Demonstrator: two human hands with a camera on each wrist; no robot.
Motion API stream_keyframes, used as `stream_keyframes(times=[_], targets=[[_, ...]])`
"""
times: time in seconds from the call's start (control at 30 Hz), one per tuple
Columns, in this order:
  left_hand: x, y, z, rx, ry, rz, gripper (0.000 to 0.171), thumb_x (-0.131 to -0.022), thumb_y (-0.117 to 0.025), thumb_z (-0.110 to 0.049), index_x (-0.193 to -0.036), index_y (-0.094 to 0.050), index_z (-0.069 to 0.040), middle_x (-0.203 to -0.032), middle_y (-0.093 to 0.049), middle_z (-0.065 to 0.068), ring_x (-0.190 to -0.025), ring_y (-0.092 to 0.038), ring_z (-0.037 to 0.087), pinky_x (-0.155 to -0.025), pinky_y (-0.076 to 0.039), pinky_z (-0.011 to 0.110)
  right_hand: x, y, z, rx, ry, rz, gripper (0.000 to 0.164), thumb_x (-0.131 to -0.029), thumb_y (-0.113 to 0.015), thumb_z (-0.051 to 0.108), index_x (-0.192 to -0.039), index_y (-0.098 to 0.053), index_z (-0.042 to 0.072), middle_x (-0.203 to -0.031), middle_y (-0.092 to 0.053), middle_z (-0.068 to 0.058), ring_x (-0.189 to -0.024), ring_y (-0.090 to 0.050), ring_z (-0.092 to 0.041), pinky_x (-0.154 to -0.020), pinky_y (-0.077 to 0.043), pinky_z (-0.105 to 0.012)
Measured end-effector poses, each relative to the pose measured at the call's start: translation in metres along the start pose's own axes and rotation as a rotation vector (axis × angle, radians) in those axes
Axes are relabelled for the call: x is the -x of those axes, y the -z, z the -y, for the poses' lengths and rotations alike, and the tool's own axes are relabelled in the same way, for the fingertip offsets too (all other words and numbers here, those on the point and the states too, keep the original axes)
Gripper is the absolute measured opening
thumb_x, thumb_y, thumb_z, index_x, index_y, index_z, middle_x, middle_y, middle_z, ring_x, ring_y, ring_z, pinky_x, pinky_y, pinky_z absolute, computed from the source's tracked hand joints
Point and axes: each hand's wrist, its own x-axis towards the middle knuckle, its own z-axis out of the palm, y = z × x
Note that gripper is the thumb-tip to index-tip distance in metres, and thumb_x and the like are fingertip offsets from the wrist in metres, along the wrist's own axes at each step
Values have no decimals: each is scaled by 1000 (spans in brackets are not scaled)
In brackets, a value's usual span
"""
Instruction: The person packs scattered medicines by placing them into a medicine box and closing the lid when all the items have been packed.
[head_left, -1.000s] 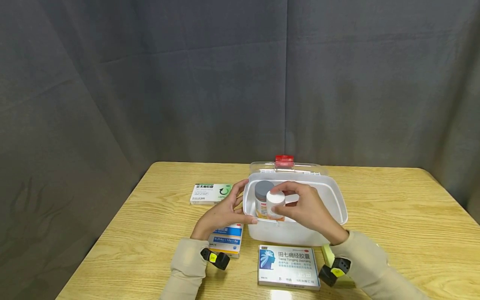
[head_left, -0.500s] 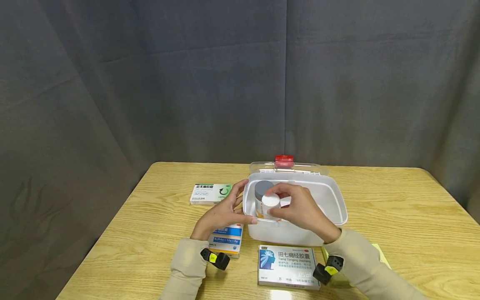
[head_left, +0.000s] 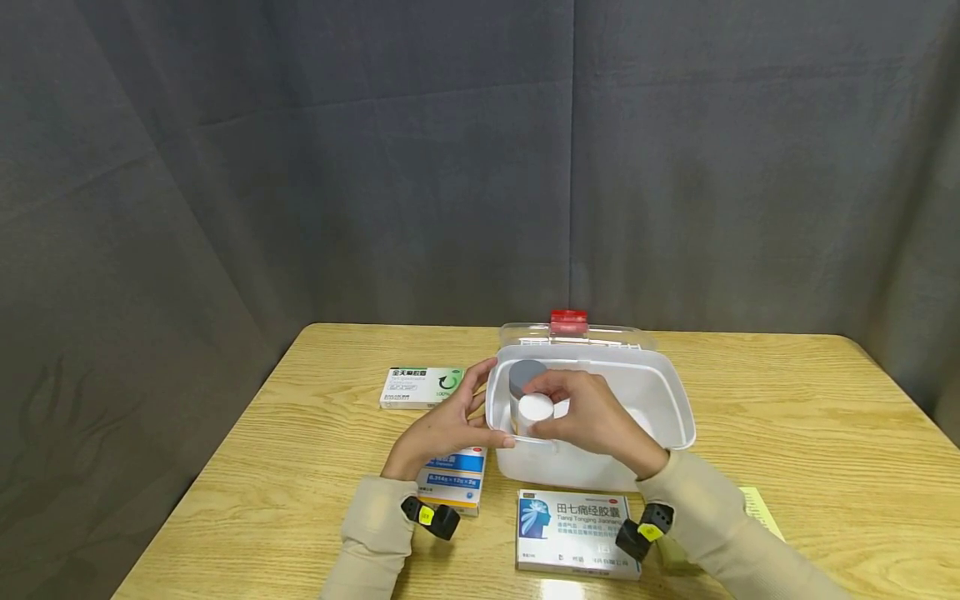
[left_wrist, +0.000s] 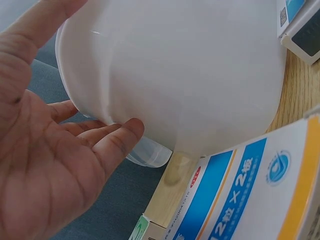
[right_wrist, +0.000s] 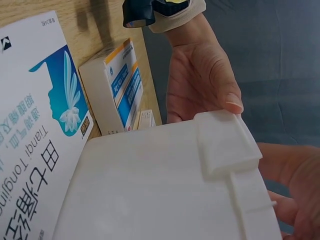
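Note:
My right hand [head_left: 596,421] pinches a small bottle with a white cap [head_left: 536,408] between thumb and fingers. This bottle is inside an opened white plastic storage box [head_left: 600,472], at its left end. Just behind it stands a jar with a grey lid [head_left: 527,374], partly hidden. At the box's left front corner, my left hand [head_left: 442,432] touches the outside, its thumb over the front rim and its fingers spread along the left wall. The left wrist view shows those fingers [left_wrist: 117,145] extended against the white wall. The bottle is hidden behind the box in the right wrist view.
A green-and-white medicine box [head_left: 422,389] lies left of the storage box. A blue-and-white one [head_left: 453,483] sits under my left wrist. In front lies a flat medicine box with a blue head picture [head_left: 576,533]. A yellow-green box [head_left: 677,557] is partly under my right sleeve.
My right hand has moved the white-capped bottle left and slightly down inside the storage box, closer to the grey-lidded jar. The left hand has stayed in place.

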Motion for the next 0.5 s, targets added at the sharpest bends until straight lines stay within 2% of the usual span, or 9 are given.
stream_keyframes(times=[0.5], targets=[[0, 0, -1, -14, 13, -5, 105, -80, -80, -6, -155, -8, -20, -160, -12, 0, -143, -22, 20, -111, -29, 37, -9, -5, 0, 61, 50, 39, 32, -66, -86, 3, -95, -71, 4, -89, -69, 1, -81, -63, -17, -75, -55, -37]])
